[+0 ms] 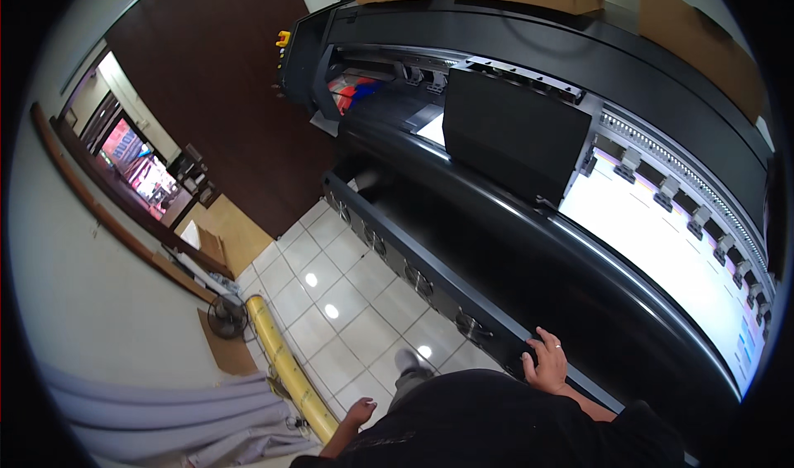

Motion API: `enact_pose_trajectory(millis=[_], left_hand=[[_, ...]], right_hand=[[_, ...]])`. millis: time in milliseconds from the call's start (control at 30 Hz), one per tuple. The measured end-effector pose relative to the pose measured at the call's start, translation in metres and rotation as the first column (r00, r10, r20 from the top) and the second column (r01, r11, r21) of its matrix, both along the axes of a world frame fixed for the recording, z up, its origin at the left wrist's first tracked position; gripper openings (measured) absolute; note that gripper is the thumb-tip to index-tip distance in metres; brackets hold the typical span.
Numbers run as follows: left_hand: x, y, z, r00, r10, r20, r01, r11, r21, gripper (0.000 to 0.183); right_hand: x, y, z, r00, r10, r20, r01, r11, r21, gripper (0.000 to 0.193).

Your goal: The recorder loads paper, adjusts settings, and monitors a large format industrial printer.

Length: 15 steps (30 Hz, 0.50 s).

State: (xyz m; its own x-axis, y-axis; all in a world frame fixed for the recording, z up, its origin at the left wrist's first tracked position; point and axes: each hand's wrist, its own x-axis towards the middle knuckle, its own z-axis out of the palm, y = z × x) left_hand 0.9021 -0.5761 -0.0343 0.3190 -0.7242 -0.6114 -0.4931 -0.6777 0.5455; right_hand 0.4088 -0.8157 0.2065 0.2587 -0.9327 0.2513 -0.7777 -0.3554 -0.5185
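Pale lilac cloth (182,418) sits in loose folds at far L, w/ a dark floor fan (227,317) near it and a long yellow roll (285,360) lying on the glossy floor tiles (318,274). Next comes the dark rail (442,290), w/ small round fans (418,280) set along its face, running in front of the big printer (397,28). Looks like rigid metal, prob. fixed at its ends & heavy as a whole; smooth, maybe a bit slippery, not fragile save around the fans. Best hold imo: top edge, clear of those. Person's L hand (361,412) hangs low beside the body, fingers loosely curled, forearm angled up from the lower edge; can't tell if anything's in it. R hand (546,362) lies at the rail's near stretch, fingers parted & slightly bent, tips seemingly on the top edge w/o wrapping it, forearm coming in from lower R. Past the rail is the black curved apron (496,212), then the black panel (517,133), then, far R, the bright white sheet (653,228) under a row of grey clamps (667,193), no hand near it
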Motion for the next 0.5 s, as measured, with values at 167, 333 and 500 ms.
enact_pose_trajectory(millis=[167,333,500], left_hand=[[0.101,-0.222,0.026,0.997,-0.021,0.076,0.053,0.892,-0.449,0.03],[0.131,-0.465,0.127,0.976,0.084,0.202,0.12,0.565,-0.817,0.017],[0.123,-0.626,0.218,0.869,-0.087,0.486,0.491,0.262,-0.831,0.015]], right_hand=[[0.051,-0.033,-0.007,0.975,-0.223,0.018,0.224,0.972,-0.069,0.031],[0.079,-0.06,-0.01,0.691,-0.72,0.066,0.723,0.687,-0.075,0.012],[0.077,-0.072,-0.037,0.262,-0.965,0.034,0.955,0.254,-0.154,0.015]])
